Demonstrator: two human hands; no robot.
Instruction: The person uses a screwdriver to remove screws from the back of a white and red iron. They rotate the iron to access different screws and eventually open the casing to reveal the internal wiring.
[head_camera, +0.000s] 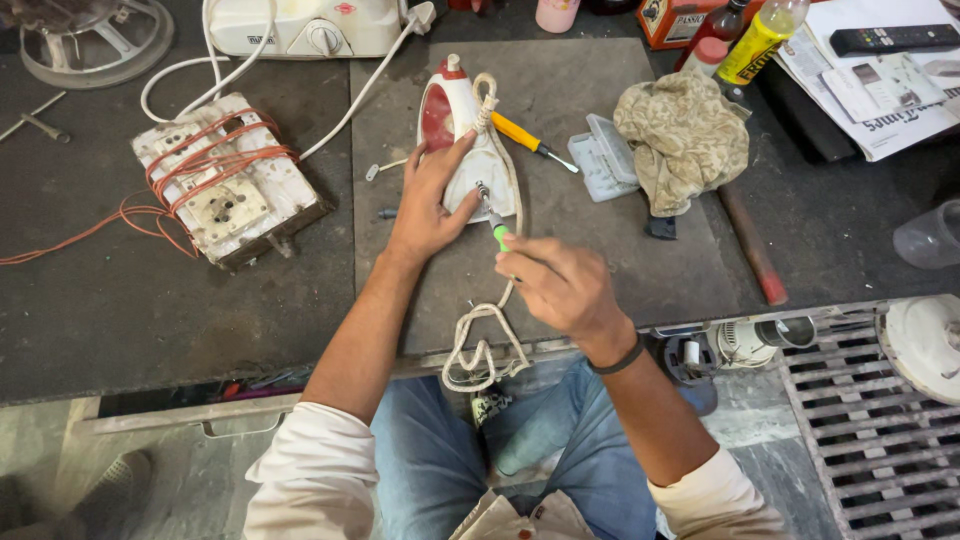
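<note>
While the left hand (432, 205) lies spread flat on the iron (468, 150) at upper centre, the right hand (560, 285), pinching the green-handled screwdriver (494, 222), should probably keep its tip square and pressed.

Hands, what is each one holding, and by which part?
Right hand grips a screwdriver by its green handle; left hand presses flat on the iron.

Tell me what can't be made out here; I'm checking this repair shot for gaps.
Head view only:
- Green-handled screwdriver: the right hand covers its grip; the tip is too small to read.
- White and red clothes iron: the left hand covers part of its rear.
- Clear plastic cup: cut off by the right edge.
</note>
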